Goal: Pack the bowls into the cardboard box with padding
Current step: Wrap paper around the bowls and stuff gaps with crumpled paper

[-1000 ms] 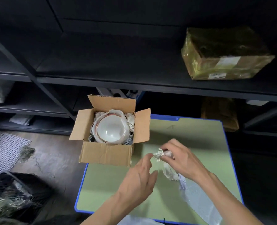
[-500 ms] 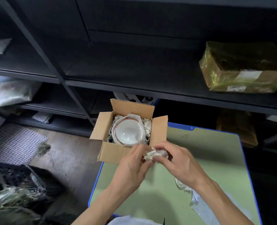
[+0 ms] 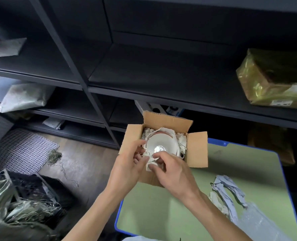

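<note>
Paper wad point(image 3: 150, 163) between left hand point(image 3: 129, 168) and right hand point(image 3: 174, 173), apparently over box point(image 3: 197, 150)

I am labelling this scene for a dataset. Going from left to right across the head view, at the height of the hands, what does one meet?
Black crate of dried grass → left hand → right hand → torn padding paper.

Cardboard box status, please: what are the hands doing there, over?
Left hand and right hand both pinch a paper wad at near edge of cardboard box. Bowl inside, padding around it. Nothing in the way.
</note>
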A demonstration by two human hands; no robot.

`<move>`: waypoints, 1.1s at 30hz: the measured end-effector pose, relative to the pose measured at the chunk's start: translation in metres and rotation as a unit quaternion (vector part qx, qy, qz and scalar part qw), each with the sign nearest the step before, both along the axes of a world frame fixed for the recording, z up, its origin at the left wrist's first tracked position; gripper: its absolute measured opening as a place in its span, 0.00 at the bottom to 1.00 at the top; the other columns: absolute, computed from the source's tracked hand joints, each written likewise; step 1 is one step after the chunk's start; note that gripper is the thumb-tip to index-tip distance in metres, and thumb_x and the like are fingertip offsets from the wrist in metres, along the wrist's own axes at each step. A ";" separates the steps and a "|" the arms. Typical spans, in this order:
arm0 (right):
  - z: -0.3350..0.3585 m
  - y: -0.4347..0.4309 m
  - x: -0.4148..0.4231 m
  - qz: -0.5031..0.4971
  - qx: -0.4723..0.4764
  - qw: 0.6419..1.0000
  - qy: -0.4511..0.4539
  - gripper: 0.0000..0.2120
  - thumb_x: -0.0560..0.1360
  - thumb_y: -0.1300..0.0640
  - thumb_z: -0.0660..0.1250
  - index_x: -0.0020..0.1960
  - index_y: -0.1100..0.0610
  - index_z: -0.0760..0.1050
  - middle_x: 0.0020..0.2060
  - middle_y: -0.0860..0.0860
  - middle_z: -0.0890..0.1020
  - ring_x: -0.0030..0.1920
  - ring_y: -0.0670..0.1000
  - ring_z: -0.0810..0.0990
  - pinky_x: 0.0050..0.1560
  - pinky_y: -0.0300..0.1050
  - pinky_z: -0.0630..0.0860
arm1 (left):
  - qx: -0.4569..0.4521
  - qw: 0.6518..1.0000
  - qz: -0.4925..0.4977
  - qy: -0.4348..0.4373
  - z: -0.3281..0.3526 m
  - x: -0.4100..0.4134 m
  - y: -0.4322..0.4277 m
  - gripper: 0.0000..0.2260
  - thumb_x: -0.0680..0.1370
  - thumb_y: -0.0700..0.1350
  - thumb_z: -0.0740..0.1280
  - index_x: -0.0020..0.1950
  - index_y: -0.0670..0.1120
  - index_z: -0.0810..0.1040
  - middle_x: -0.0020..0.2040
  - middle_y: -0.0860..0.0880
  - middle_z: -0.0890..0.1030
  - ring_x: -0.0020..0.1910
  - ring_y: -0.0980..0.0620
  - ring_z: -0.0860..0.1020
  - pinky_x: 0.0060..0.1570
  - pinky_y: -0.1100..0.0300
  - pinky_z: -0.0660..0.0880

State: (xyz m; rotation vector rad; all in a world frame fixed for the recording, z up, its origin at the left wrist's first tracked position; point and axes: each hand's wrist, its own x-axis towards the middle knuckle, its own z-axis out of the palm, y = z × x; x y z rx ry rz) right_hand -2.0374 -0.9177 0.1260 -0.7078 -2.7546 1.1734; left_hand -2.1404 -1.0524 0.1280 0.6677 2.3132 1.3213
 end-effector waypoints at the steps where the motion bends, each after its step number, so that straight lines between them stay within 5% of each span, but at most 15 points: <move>1: -0.003 -0.006 -0.008 -0.008 0.005 1.000 -0.004 0.14 0.77 0.42 0.66 0.60 0.44 0.75 0.46 0.42 0.81 0.48 0.44 0.78 0.50 0.46 0.76 | 0.000 1.000 0.007 -0.006 -0.001 -0.008 -0.002 0.17 0.77 0.42 0.70 0.60 0.62 0.75 0.47 0.59 0.80 0.41 0.52 0.77 0.45 0.62 0.76; 5: -0.015 -0.024 -0.035 -0.037 -0.022 0.999 -0.030 0.13 0.78 0.43 0.66 0.60 0.44 0.74 0.48 0.41 0.84 0.50 0.46 0.82 0.51 0.48 0.78 | -0.018 1.000 0.009 -0.017 -0.008 -0.036 -0.011 0.15 0.77 0.44 0.70 0.58 0.62 0.76 0.48 0.58 0.82 0.40 0.54 0.77 0.45 0.57 0.78; 14: -0.028 -0.033 -0.057 -0.090 0.033 0.993 -0.067 0.12 0.80 0.46 0.63 0.62 0.48 0.74 0.52 0.44 0.85 0.54 0.51 0.82 0.50 0.48 0.77 | -0.073 0.992 -0.093 0.039 -0.028 -0.068 -0.003 0.11 0.79 0.45 0.68 0.61 0.54 0.79 0.47 0.60 0.80 0.43 0.63 0.76 0.42 0.73 0.70; 21: -0.030 -0.040 -0.060 -0.087 0.156 0.981 -0.074 0.13 0.82 0.44 0.60 0.60 0.51 0.71 0.48 0.50 0.86 0.48 0.58 0.83 0.39 0.49 0.68 | -0.070 0.970 -0.177 0.151 -0.038 -0.077 0.009 0.11 0.78 0.40 0.67 0.60 0.48 0.80 0.53 0.54 0.81 0.53 0.54 0.75 0.53 0.62 0.72; 26: -0.032 -0.041 -0.065 -0.068 0.203 0.973 -0.085 0.15 0.82 0.42 0.58 0.56 0.54 0.70 0.40 0.53 0.84 0.41 0.61 0.82 0.34 0.50 0.64 | -0.057 0.959 -0.192 0.199 -0.047 -0.080 0.001 0.10 0.77 0.38 0.66 0.55 0.50 0.79 0.52 0.56 0.79 0.50 0.54 0.72 0.49 0.63 0.70; 30: -0.039 -0.042 -0.064 -0.059 0.270 0.960 -0.047 0.10 0.77 0.46 0.69 0.45 0.52 0.74 0.32 0.49 0.81 0.31 0.55 0.79 0.27 0.44 0.60 | -0.065 0.952 -0.199 0.222 -0.051 -0.080 0.000 0.13 0.75 0.34 0.63 0.52 0.50 0.79 0.52 0.57 0.78 0.50 0.52 0.70 0.46 0.54 0.75; 33: -0.043 -0.044 -0.059 -0.072 0.254 0.964 -0.031 0.09 0.79 0.47 0.63 0.45 0.51 0.76 0.38 0.47 0.78 0.39 0.52 0.78 0.30 0.47 0.69 | -0.071 0.946 -0.202 0.245 -0.052 -0.077 -0.001 0.09 0.77 0.38 0.65 0.52 0.49 0.80 0.55 0.57 0.77 0.51 0.51 0.71 0.43 0.51 0.77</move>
